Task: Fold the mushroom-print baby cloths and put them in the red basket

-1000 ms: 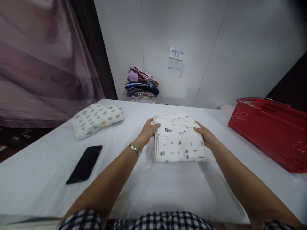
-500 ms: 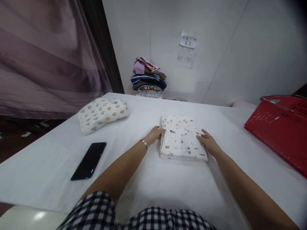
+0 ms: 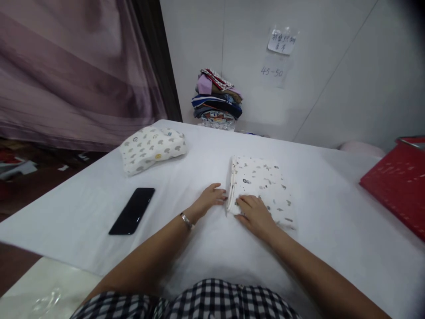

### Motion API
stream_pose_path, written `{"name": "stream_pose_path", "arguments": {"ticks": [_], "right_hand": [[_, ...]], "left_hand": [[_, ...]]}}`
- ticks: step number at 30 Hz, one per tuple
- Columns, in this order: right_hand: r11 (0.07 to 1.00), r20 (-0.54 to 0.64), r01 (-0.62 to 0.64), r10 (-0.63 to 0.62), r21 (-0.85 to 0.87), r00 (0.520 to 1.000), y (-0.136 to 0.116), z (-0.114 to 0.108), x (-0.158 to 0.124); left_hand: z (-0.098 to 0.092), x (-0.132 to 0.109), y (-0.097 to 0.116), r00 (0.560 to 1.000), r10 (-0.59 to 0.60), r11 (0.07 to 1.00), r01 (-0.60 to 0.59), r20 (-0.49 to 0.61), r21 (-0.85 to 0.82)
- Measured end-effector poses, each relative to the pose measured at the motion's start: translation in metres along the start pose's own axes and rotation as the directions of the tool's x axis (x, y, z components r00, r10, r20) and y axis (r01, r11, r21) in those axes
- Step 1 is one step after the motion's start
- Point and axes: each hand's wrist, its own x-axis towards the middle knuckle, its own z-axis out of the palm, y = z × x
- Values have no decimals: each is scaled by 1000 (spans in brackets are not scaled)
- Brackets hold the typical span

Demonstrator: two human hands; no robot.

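A folded white cloth point(image 3: 265, 179) with small grey and brown prints lies flat on the table, its layered edge facing left. My right hand point(image 3: 257, 215) is on its near left corner, fingers on top and thumb at the near edge, gripping the corner. Beside the left edge is my left hand point(image 3: 209, 199), fingers extended and apart; its fingertips are close to the layers, and I cannot tell if they touch. A silver bracelet point(image 3: 187, 220) circles my left wrist.
The white-covered table point(image 3: 89, 212) bears a black phone point(image 3: 133, 212) on the left and a crumpled patterned white cloth point(image 3: 152, 148) behind it. A red basket point(image 3: 398, 188) stands at the right. Folded fabrics point(image 3: 217, 99) are piled by the wall, under paper notes point(image 3: 281, 42).
My right hand has moved left from the folded cloth's right edge to its near left corner. My left hand has slid nearer me along the left edge. The view has shifted slightly.
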Motion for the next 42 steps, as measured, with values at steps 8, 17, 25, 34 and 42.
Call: {"name": "stream_pose_path", "arguments": {"ticks": [8,17,25,34,42], "right_hand": [[1000,-92,5,-2,30,996,8,3,0],[991,-1,103,-104,-85,995,0,4,-5],[990,26,101,-99,-99,995,-7,8,-7],[967,-61,-20,36,253,997,12,-24,-14],[536,-77,-614,786,579,614,130,-37,-40]], "left_hand": [[-5,-24,-28,995,102,986,-99,-16,137],[-5,-21,-31,993,102,987,-93,-63,127],[-5,-19,-37,988,147,968,-134,-45,213],[11,-2,-1,949,301,839,-219,-90,499],[32,44,22,985,93,942,-39,-145,333]]}}
